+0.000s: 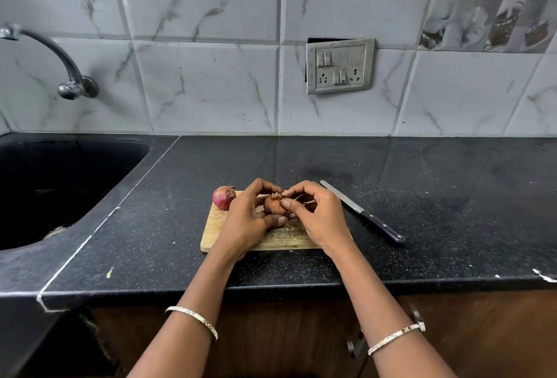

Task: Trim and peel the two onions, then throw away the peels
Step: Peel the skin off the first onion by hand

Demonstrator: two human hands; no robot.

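A brown-skinned onion (273, 205) is held just above the wooden cutting board (214, 226). My left hand (245, 220) grips it from the left, thumb underneath. My right hand (316, 216) pinches the dry skin near its root end, thumb pressed on the front. A second, red onion (223, 197) sits on the board's far left corner, apart from both hands. Small bits of peel (289, 228) lie on the board under the hands.
A knife (363, 214) with a dark handle lies on the black counter (437, 211) right of the board. A black sink (54, 184) and tap (60, 58) are at the left. A switch panel (340, 66) is on the tiled wall.
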